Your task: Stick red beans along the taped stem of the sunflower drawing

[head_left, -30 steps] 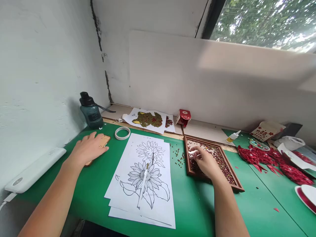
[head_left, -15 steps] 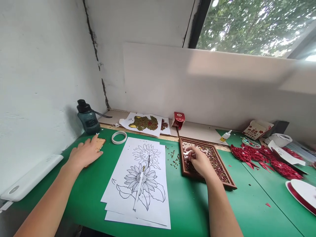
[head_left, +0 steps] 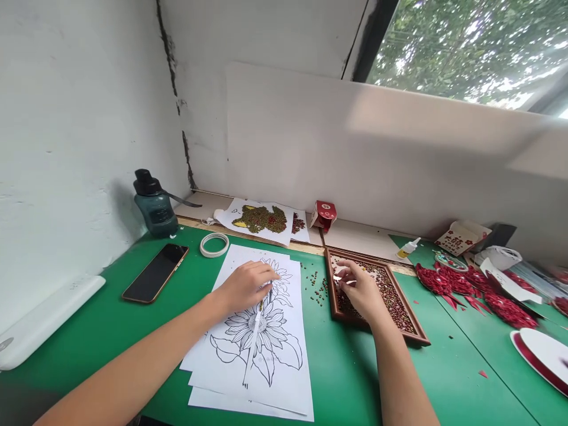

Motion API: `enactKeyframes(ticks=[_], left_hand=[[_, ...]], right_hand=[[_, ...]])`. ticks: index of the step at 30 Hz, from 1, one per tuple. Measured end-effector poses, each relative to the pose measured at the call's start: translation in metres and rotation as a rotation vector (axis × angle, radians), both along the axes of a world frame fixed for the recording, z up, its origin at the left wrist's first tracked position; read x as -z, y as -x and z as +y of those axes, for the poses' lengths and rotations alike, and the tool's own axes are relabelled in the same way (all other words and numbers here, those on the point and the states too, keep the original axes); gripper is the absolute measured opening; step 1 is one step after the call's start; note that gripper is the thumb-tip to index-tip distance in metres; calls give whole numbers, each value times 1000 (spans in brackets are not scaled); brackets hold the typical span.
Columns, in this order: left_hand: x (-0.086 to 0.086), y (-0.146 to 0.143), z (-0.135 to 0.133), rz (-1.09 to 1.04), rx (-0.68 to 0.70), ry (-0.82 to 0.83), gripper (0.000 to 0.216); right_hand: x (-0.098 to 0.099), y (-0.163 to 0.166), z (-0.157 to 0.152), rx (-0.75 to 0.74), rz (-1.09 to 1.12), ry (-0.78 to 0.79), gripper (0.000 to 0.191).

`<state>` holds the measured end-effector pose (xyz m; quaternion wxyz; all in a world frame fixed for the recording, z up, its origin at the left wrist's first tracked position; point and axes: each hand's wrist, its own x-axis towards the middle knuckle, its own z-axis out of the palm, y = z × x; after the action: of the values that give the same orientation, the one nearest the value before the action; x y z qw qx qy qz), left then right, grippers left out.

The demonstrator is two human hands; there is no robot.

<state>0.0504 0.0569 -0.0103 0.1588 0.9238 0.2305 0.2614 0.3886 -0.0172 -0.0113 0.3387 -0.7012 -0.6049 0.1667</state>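
The left hand (head_left: 246, 285) lies on the upper half of the drawing (head_left: 284, 367), palm down, fingers curled close together. Their tips meet the top end of a thin white stick (head_left: 254, 331) that runs down the drawing's middle; whether they grip it cannot be told

Right of the drawing, the right hand (head_left: 360, 289) rests in a framed tray (head_left: 415, 331) of beans (head_left: 390, 290). Its fingers are bent down, thumb and forefinger drawn near each other at the tray's far left corner; a pinched bean cannot be made out

Loose beans (head_left: 316, 287) dot the strip of green table (head_left: 355, 378) between the drawing's right edge and the tray. Left of the drawing lies a phone (head_left: 155, 272), well apart, with bare table between. A tape ring (head_left: 213, 244) sits just beyond the drawing's far left corner. The drawing's near edge lies close to the table's front edge
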Motion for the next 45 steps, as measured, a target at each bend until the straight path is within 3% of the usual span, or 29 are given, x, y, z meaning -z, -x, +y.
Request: enactKeyframes(ticks=[2, 5, 15, 23, 28, 39, 45], left_hand=[[7, 1, -5, -35, 51, 2, 25], [2, 2, -11, -41, 62, -8, 29], [9, 6, 0, -49, 61, -19, 29], [0, 4, -5, -62, 82, -68, 17], [1, 3, -6, -83, 108, -51, 11], [4, 2, -7, -104, 122, -60, 9], [6, 1, -7, -78, 126, -94, 9]], right_hand=[[-1, 2, 1, -10, 32, -16, 43], [-3, 7, 2, -21, 99, -28, 46], [-4, 54, 5, -179, 279, -92, 48], [5, 115, -1, -396, 615, 2, 52], [11, 127, -3, -451, 786, 49, 59], [10, 130, -3, -443, 838, 73, 62], [8, 123, -2, -430, 673, 31, 57]])
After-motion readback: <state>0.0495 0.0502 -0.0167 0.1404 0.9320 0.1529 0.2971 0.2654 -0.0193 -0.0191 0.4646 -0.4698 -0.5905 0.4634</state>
